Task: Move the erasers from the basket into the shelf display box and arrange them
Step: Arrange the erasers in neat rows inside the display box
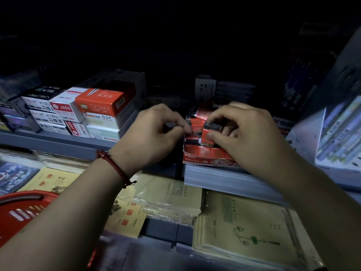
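Right hand (244,133) pinches 1 eraser (208,136) between thumb and forefinger, over the middle of the box (209,156). Long axis near upright, black end up. Box interior lies directly under the fingers, so next move is judged a short drop. Left hand (154,132): fingers curled, tips at the box's left edge touching the erasers (192,140); whether it grasps anything, cannot tell. Box holds an untidy red-black heap. Basket (17,212) sits lower left, nearer the left arm, contents hidden.
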